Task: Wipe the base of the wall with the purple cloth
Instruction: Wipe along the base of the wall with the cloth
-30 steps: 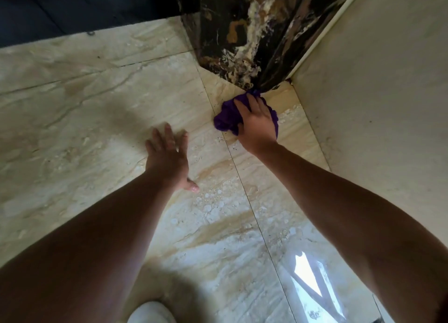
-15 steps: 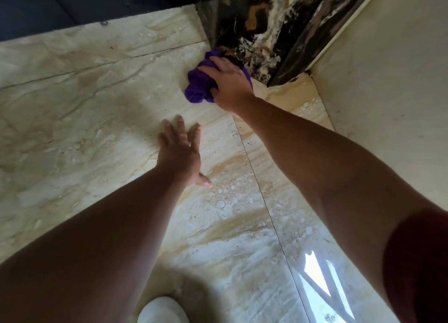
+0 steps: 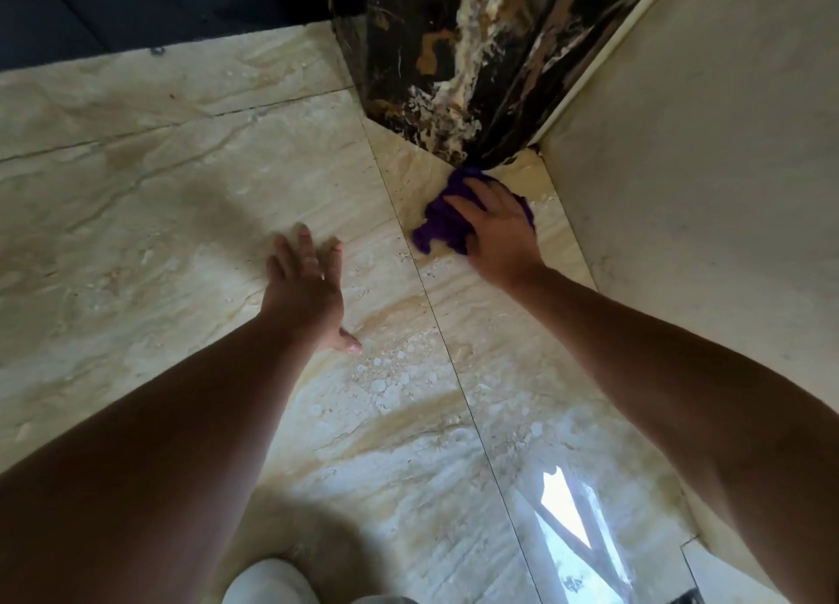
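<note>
My right hand [image 3: 499,231] presses a bunched purple cloth [image 3: 442,222] onto the floor where the black marble wall [image 3: 454,68] meets the tiles, at that wall's lower right corner. The cloth's top touches the wall's base; much of it is hidden under my palm. My left hand [image 3: 306,288] lies flat on the beige marble floor [image 3: 181,222], fingers spread, holding nothing, a short way left of the cloth.
A cream wall [image 3: 703,172] rises on the right, forming a narrow corner with the black wall. A dark strip [image 3: 136,9] borders the floor at the top. A white shoe tip [image 3: 268,583] shows at the bottom edge, beside a bright window reflection [image 3: 567,522].
My right hand swept the cloth left along the wall's base to its left corner, then back right to the corner by the cream wall. My left hand stayed planted.
</note>
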{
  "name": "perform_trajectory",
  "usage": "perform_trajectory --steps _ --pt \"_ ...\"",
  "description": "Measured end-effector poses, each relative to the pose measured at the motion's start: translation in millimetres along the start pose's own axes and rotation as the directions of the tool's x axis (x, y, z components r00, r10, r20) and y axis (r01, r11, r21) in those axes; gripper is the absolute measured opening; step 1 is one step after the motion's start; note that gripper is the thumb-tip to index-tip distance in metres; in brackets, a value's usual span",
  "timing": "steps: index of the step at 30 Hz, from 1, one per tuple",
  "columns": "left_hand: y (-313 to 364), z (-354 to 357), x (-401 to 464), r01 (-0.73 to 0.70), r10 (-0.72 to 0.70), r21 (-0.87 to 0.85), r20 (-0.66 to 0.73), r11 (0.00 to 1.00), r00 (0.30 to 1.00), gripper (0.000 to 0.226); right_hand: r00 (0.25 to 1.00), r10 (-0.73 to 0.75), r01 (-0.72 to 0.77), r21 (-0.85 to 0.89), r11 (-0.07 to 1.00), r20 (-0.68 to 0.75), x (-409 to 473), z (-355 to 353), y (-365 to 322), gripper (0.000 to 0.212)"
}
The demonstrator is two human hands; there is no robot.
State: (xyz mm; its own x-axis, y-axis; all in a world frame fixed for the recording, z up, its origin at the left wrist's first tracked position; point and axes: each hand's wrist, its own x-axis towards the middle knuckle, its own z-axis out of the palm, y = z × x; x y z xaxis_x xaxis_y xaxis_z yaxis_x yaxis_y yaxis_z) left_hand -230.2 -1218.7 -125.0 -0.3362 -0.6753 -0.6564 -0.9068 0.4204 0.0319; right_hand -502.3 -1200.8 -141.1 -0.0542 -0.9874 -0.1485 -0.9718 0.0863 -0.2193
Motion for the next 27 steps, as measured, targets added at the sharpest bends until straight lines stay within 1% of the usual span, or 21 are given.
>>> perform_trajectory --steps 1,2,4,7,9,12,14,15,17,19,21,23,25,26,27 --pt "1 1 0 0.002 -0.002 -0.003 -0.001 1.0 1.0 0.153 0.998 -0.052 0.052 -0.002 0.999 0.021 3 2 -10 0.065" --pt "1 0 0 0.007 -0.007 0.0 0.0 1.0 1.0 0.152 0.996 -0.073 0.073 0.005 0.997 0.041 10 3 -19 0.064" --pt "2 0 0 0.01 -0.01 0.015 0.006 1.0 1.0 0.152 0.997 -0.057 0.056 0.02 0.998 0.047 32 0 -34 0.059" --pt "-3 2 0 -0.007 0.007 -0.005 -0.022 1.0 1.0 0.151 0.994 -0.074 0.073 0.024 0.997 0.081 70 -3 -55 0.063" --pt "-15 7 -2 -0.037 0.035 -0.025 -0.092 0.999 0.995 0.146 0.99 -0.097 0.095 0.023 0.995 0.103 88 -1 -68 0.066" --pt "-34 17 -8 -0.108 0.094 -0.054 -0.209 0.993 0.973 0.136 0.989 -0.085 0.086 -0.007 0.996 0.124 98 1 -82 0.069" --pt "-46 22 -7 -0.1 0.076 -0.077 -0.265 0.992 0.961 0.134 0.99 -0.082 0.087 -0.032 0.996 0.118 105 0 -89 0.069" --pt "-54 20 -5 -0.067 0.037 -0.102 -0.276 0.993 0.96 0.134 0.99 -0.083 0.088 -0.04 0.995 0.113 109 -1 -94 0.068" --pt "-70 14 -1 0.013 -0.052 -0.157 -0.245 0.987 0.968 0.135 0.992 -0.073 0.079 -0.061 0.995 0.103 112 0 -101 0.066" --pt "-82 8 3 0.072 -0.107 -0.204 -0.169 0.976 0.98 0.138 0.993 -0.057 0.063 -0.066 0.996 0.103 114 1 -106 0.065" --pt "-82 2 5 0.09 -0.114 -0.215 -0.1 0.972 0.988 0.138 0.992 -0.048 0.055 -0.051 0.997 0.12 115 2 -105 0.066" --pt "-78 -2 5 0.108 -0.124 -0.234 -0.054 0.966 0.991 0.139 0.985 -0.069 0.078 -0.048 0.996 0.157 113 -1 -98 0.067" --pt "-75 -6 4 0.134 -0.146 -0.241 -0.034 0.961 0.989 0.138 0.982 -0.092 0.102 -0.05 0.994 0.163 103 -3 -87 0.066" --pt "-68 -7 3 0.132 -0.143 -0.228 -0.03 0.965 0.989 0.138 0.986 -0.068 0.077 -0.052 0.996 0.151 87 -7 -72 0.065" --pt "-72 -9 4 0.158 -0.17 -0.223 -0.036 0.962 0.985 0.138 0.989 -0.068 0.075 -0.052 0.996 0.133 81 -8 -67 0.064"
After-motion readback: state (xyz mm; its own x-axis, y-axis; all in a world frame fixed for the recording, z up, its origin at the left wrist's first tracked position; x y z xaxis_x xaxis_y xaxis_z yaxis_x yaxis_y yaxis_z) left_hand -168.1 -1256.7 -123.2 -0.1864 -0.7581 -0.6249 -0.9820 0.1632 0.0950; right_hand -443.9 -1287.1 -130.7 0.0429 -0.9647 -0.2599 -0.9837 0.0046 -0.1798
